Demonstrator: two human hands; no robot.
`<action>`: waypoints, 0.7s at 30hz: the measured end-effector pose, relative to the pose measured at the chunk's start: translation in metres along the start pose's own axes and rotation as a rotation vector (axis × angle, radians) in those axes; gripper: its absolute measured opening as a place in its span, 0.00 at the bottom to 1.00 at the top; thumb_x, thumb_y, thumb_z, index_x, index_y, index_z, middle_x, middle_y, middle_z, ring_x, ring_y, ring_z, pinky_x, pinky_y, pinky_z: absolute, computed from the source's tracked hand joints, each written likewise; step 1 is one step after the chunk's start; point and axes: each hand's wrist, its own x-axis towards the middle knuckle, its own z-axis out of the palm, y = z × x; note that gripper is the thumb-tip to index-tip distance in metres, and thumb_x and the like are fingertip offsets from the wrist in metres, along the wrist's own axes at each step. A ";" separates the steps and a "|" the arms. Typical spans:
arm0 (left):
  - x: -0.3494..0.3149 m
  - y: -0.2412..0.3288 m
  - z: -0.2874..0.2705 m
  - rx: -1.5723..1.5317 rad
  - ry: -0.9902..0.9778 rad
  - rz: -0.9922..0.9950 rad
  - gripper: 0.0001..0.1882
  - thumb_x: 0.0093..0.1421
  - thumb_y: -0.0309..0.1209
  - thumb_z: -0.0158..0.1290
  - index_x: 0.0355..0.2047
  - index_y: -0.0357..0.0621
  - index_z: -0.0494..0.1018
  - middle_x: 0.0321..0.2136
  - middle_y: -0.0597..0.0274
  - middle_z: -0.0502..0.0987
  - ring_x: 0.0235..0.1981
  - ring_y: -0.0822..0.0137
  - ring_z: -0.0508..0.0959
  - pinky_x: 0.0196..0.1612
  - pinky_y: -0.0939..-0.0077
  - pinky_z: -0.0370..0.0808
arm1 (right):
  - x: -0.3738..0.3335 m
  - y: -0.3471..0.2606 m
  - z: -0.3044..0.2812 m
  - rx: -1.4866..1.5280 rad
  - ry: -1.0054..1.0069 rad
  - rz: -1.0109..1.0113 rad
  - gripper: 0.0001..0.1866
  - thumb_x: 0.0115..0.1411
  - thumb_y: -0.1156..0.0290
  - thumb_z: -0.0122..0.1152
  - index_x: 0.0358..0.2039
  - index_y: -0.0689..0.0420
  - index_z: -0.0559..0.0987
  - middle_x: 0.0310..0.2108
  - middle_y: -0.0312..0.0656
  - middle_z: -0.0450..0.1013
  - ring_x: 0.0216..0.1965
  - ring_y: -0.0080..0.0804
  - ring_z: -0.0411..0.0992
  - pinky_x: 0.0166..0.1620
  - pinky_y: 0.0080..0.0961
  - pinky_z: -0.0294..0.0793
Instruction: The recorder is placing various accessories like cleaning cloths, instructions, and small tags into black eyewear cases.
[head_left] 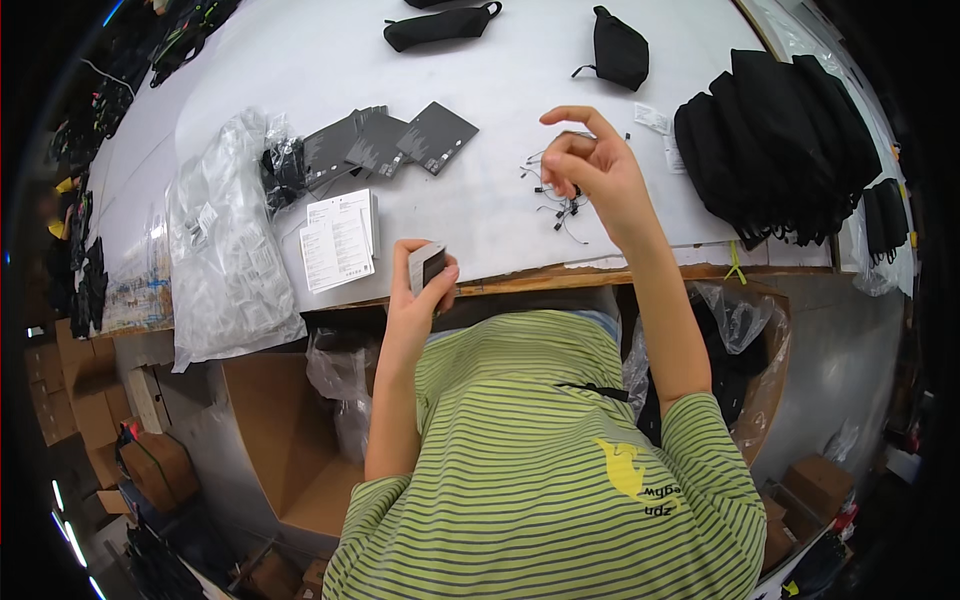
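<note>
In my left hand [420, 285], at the table's front edge, a small dark-and-grey card or stack of cards [428, 264] is pinched between thumb and fingers. My right hand [595, 165] hovers over a loose scatter of thin black tag strings [562, 210]. Its index finger is hooked out and away from the thumb, while the other fingers curl inward; I make out nothing held there. Left of the strings lie several dark grey printed cards [437, 137], overlapping. A stack of white printed cards [338, 242] sits nearer my left hand.
A clear plastic bag [230, 240] of small packets covers the left of the white table [480, 215]. Black pouches [775, 140] are piled at the right; another pouch [620, 50] lies farther back. An open cardboard box [285, 440] stands below the table edge.
</note>
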 end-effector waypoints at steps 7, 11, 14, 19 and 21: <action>0.010 0.009 0.027 -0.058 -0.020 0.235 0.14 0.59 0.22 0.53 0.42 0.40 0.61 0.37 0.52 0.76 0.33 0.71 0.76 0.35 0.80 0.73 | -0.032 0.014 0.025 0.048 -0.070 0.040 0.22 0.55 0.79 0.58 0.51 0.61 0.67 0.23 0.38 0.72 0.27 0.20 0.70 0.30 0.15 0.68; 0.015 0.012 0.037 -0.076 -0.084 0.241 0.15 0.58 0.22 0.55 0.42 0.41 0.61 0.34 0.56 0.76 0.33 0.73 0.75 0.37 0.82 0.72 | -0.043 0.019 0.035 0.047 -0.138 0.061 0.20 0.56 0.78 0.57 0.50 0.60 0.68 0.23 0.36 0.72 0.28 0.19 0.71 0.33 0.16 0.69; 0.011 0.009 0.040 -0.065 -0.036 0.215 0.16 0.58 0.22 0.56 0.42 0.42 0.61 0.32 0.61 0.74 0.33 0.74 0.74 0.37 0.81 0.72 | -0.044 0.019 0.039 0.001 -0.172 0.084 0.19 0.56 0.77 0.57 0.49 0.58 0.69 0.23 0.34 0.72 0.28 0.19 0.71 0.35 0.17 0.70; 0.010 0.006 0.041 0.052 0.029 0.266 0.16 0.57 0.22 0.57 0.41 0.42 0.62 0.31 0.64 0.73 0.33 0.74 0.73 0.38 0.81 0.71 | -0.047 0.031 0.041 -0.221 -0.103 0.072 0.11 0.57 0.73 0.59 0.40 0.58 0.72 0.17 0.29 0.65 0.19 0.14 0.60 0.25 0.16 0.60; 0.010 0.006 0.041 0.103 0.046 0.285 0.15 0.57 0.23 0.57 0.41 0.42 0.63 0.31 0.64 0.73 0.34 0.74 0.73 0.38 0.81 0.70 | -0.048 0.030 0.039 -0.343 -0.135 0.077 0.08 0.57 0.72 0.58 0.36 0.58 0.73 0.16 0.30 0.63 0.18 0.15 0.57 0.23 0.17 0.57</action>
